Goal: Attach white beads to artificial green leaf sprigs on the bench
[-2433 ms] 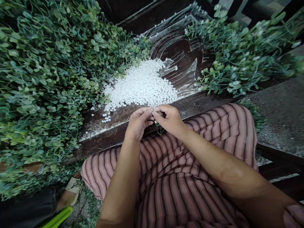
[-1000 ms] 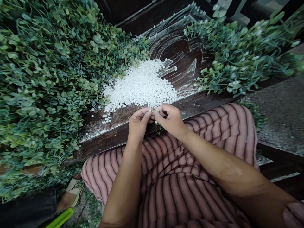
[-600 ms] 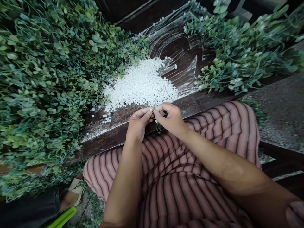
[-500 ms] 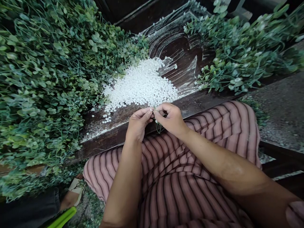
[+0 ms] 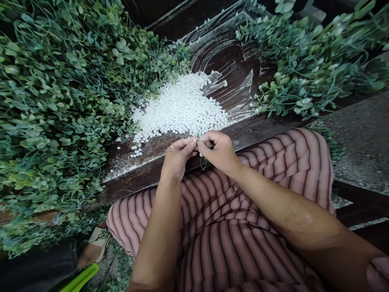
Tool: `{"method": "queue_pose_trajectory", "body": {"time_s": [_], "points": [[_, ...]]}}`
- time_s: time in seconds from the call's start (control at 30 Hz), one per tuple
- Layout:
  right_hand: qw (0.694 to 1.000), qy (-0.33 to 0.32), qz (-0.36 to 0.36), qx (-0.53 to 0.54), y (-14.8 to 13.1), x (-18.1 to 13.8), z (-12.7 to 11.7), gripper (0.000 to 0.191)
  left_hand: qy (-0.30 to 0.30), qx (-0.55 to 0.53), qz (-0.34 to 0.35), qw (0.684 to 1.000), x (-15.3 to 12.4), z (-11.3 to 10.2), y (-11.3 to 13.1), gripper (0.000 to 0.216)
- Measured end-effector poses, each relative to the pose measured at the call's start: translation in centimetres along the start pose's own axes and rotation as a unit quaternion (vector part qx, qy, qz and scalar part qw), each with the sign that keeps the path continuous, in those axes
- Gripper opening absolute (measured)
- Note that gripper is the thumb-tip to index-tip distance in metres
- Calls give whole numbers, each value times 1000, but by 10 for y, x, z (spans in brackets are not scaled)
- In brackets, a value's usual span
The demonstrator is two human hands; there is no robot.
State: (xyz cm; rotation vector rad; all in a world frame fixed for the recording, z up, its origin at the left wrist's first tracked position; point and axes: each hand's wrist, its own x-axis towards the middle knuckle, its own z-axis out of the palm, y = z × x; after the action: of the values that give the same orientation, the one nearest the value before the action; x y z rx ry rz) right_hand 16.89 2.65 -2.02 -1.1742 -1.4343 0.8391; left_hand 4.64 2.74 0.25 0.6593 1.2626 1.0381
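My left hand (image 5: 179, 156) and my right hand (image 5: 219, 150) meet fingertip to fingertip at the table's front edge, above my lap. The right thumb and finger pinch a thin green artificial sprig (image 5: 204, 163), whose stem loops down below the fingers. Between the left thumb and forefinger is a small white bead, mostly covered by the fingertips. Just beyond both hands lies a heap of small white beads (image 5: 182, 107) on the dark wooden table (image 5: 221, 61).
Dense artificial greenery (image 5: 60, 89) covers the table's left side. Another bunch, white-tipped greenery (image 5: 304, 69), lies at the right. White powder streaks the wood behind the beads. Lower left, another person's sandalled foot (image 5: 94, 245) and a bright green strip (image 5: 80, 278) show.
Almost nothing differs. Both hands stay together in the same pinch, with only slight fingertip movement, and the view has shifted very slightly.
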Motion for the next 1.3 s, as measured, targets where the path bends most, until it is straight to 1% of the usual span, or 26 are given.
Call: {"method": "queue_pose_trajectory", "body": {"time_s": [0.2,0.37,0.53,0.7,1.17,1.23,1.3], "points": [[1000,-19,6,0,0,0,-3,20,-6,21,-12,1000,1,-1,2,25],[999,-34,14,-7,2,0,-4,19,-25,46,-22,998,2,-2,5,25],[998,-48,26,-7,2,1,-4,17,-28,43,-7,999,1,-5,4,26],[998,-57,21,-10,2,3,-4,18,-17,29,15,999,-2,-3,3,27],[998,-53,23,6,2,4,-3,17,19,39,25,999,-1,2,0,28],[998,-55,16,8,2,5,-4,17,24,37,35,998,-2,3,0,28],[998,-57,0,7,2,5,-4,17,47,42,55,996,-2,2,0,29]]}}
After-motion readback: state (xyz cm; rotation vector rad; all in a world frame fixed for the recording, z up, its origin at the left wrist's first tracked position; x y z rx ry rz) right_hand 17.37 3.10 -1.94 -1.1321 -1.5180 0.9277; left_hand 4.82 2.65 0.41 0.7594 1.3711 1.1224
